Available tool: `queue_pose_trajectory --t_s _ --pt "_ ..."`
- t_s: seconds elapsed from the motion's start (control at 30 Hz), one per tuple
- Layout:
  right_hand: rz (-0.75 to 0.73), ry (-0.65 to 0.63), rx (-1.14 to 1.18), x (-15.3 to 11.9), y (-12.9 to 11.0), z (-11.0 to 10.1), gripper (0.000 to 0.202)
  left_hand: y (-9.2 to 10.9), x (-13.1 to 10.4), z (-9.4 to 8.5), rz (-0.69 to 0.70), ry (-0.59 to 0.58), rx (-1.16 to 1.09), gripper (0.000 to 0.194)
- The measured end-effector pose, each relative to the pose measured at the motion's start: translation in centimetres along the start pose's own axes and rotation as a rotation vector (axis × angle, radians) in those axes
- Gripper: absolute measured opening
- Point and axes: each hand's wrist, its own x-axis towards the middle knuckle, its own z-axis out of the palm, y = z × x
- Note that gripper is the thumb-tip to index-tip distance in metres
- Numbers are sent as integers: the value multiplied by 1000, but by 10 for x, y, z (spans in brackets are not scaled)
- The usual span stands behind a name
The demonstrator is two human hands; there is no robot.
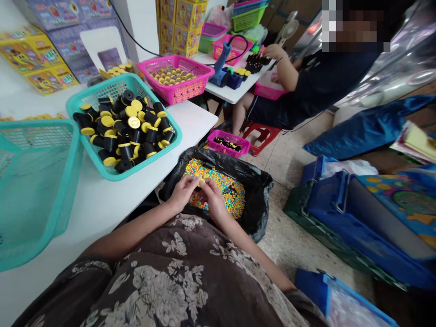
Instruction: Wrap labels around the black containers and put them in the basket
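My left hand (184,192) and my right hand (214,198) meet over a bin lined with a black plastic bag (256,196). Their fingers are closed together round a small yellow cap (201,180); whether a black container is under it is hidden by the fingers. Below the hands, many small coloured balls (233,196) lie in the lined bin, with some dark pieces among them. To the left, a teal basket (98,165) on the white table holds a heap of black containers with yellow caps (111,141).
Another teal basket (64,190) stands at the left edge. A pink basket (177,96) of yellow-topped pieces sits behind. Beyond the white table (91,209), a co-worker (323,91) sits on a red stool (264,135). Blue crates (371,222) stand on the right.
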Motion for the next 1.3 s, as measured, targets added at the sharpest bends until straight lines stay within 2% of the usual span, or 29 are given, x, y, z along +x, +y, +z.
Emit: queue_pose_trajectory --t_s 0.23,0.4,0.57,0.67,0.77,1.0,1.07,1.23,1.3 --pt "-58 -32 113 -6 3 1 31 6 -5 0 -30 -41 -93 48" --pt "-47 -56 188 -5 5 0 24 4 -6 0 12 -53 -121 48" --pt "24 -122 207 -3 0 -3 32 2 -3 -1 5 -27 -95 47" --pt "56 -93 190 -1 -5 -3 35 4 -2 0 13 -31 -99 46" --pt "8 -37 181 1 -6 0 32 6 -3 2 25 -7 -109 46" --pt "48 19 250 8 4 9 25 -1 0 0 76 68 -55 49" --pt "68 11 251 9 5 9 25 -3 1 -1 49 45 -24 47" --pt "-3 51 153 5 -1 -1 29 -4 2 -2 -11 -121 48 44" --pt "-4 58 113 5 -4 -5 30 -4 2 -1 -23 -139 23 42"
